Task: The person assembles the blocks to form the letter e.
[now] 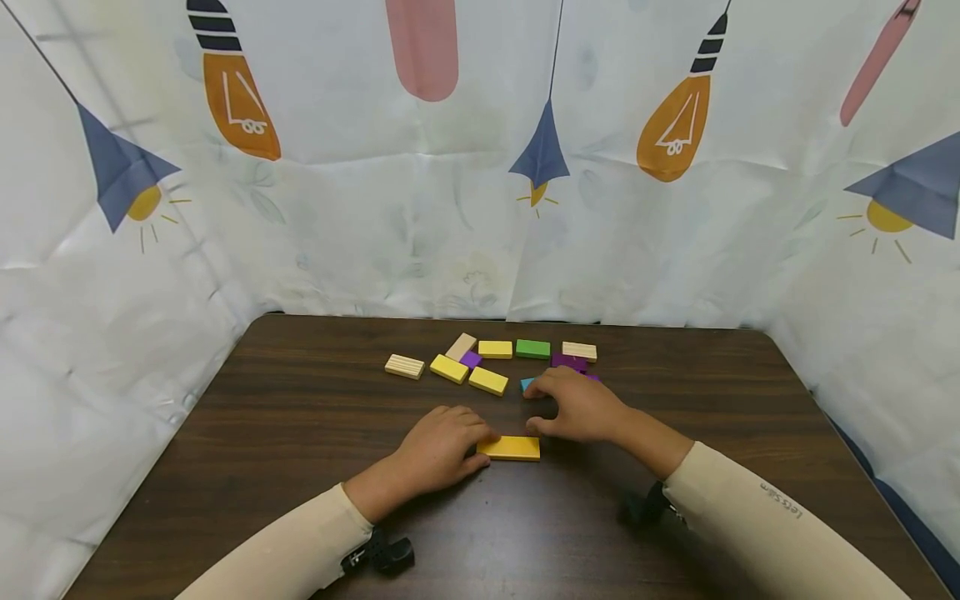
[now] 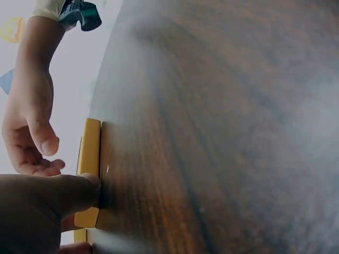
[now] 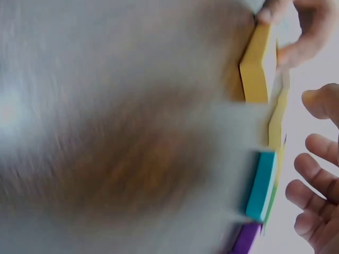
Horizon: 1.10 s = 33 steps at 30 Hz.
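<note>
Pinched at its left end by my left hand [image 1: 448, 446], a long yellow-orange wooden block [image 1: 513, 448] lies flat on the table. In the left wrist view the thumb [image 2: 82, 190] presses along the side of that block [image 2: 91, 148]. My right hand [image 1: 581, 407] hovers just beyond the block's right end, thumb and fingers apart and nothing between them. A small blue block [image 1: 527, 384] peeks out by its fingertips, partly covered by the hand. In the right wrist view this blue block [image 3: 261, 185] and a purple block [image 3: 246, 238] stand near the loosely bent fingers [image 3: 310, 169].
Across the back of the dark wood table [image 1: 300, 433] lie several blocks: a plain wooden one [image 1: 404, 367], a yellow one [image 1: 488, 381], a green one [image 1: 532, 349] and dark purple ones [image 1: 568, 362]. A printed cloth [image 1: 375, 242] hangs behind the table.
</note>
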Motion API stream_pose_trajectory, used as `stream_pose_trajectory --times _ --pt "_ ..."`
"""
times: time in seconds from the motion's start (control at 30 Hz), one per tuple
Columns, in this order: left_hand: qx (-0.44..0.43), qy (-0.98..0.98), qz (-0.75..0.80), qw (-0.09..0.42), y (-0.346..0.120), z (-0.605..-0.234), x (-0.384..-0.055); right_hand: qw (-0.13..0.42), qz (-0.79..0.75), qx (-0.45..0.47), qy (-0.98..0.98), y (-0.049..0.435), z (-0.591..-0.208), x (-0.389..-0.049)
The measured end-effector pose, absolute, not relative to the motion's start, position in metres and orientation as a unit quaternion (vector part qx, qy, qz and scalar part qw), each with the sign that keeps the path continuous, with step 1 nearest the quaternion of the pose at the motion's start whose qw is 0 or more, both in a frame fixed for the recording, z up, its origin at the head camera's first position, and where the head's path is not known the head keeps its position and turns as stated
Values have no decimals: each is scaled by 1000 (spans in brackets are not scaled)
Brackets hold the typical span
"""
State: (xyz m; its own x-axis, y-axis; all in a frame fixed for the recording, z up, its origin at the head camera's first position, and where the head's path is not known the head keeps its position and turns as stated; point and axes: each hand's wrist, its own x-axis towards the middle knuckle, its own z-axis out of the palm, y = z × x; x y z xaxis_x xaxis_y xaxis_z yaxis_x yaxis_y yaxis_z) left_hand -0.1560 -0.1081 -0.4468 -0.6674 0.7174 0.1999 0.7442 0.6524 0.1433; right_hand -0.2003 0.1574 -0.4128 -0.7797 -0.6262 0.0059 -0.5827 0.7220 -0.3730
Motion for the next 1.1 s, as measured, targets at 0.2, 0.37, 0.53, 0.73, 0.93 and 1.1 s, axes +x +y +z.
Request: stream_pose_trajectory --times 0.2,0.37,0.53,0.73,0.93,1.1 --pt "-400 -908 -112 52 -108 -447 -157 48 -167 -319 932 165 -413 -216" --pt "-398 -908 -120 49 -108 -447 -157 35 -148 -317 936 166 -417 -227" --pt "-401 -906 -126 53 -108 -447 -157 42 -139 -311 939 164 -420 -235" --pt "-403 -905 -127 55 -108 -447 -157 62 -131 -306 941 161 -424 -241" --pt "-402 -905 -125 57 -108 -448 -157 72 -124 -309 940 157 -426 -243" --pt "-401 -906 -125 57 -108 -447 -156 82 -119 -307 941 156 -426 -245"
